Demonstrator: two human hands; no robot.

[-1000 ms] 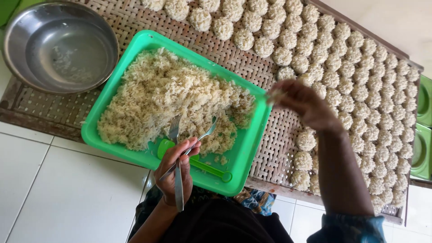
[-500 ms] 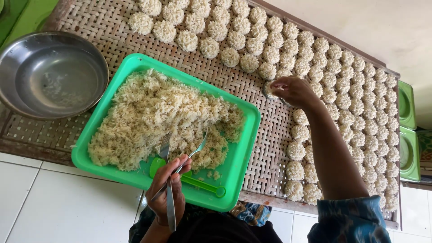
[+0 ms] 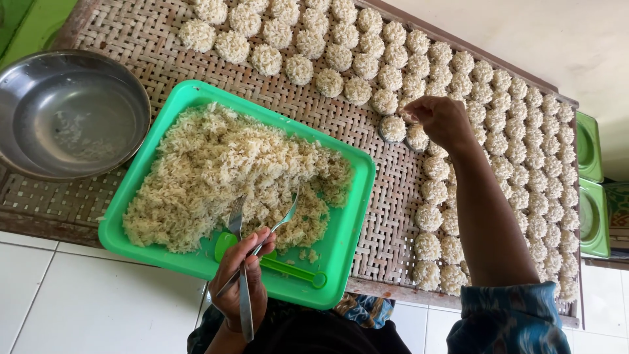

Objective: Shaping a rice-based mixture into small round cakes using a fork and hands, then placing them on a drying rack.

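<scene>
While our left hand (image 3: 241, 288) grips two metal forks (image 3: 244, 275) over one green tray (image 3: 350, 216) of loose rice (image 3: 223, 177), our right hand (image 3: 442, 121) pinches closed fingers (image 3: 414, 110) beside one ring mould (image 3: 392, 129). Dozens of rice balls (image 3: 498, 118), too many to count, line one woven mat (image 3: 151, 39) beside one steel bowl (image 3: 69, 115).

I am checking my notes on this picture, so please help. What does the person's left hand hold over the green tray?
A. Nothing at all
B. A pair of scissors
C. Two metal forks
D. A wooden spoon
C: the left hand grips two metal forks, their tines reaching into the heap of rice-like grains on the green tray.
</scene>
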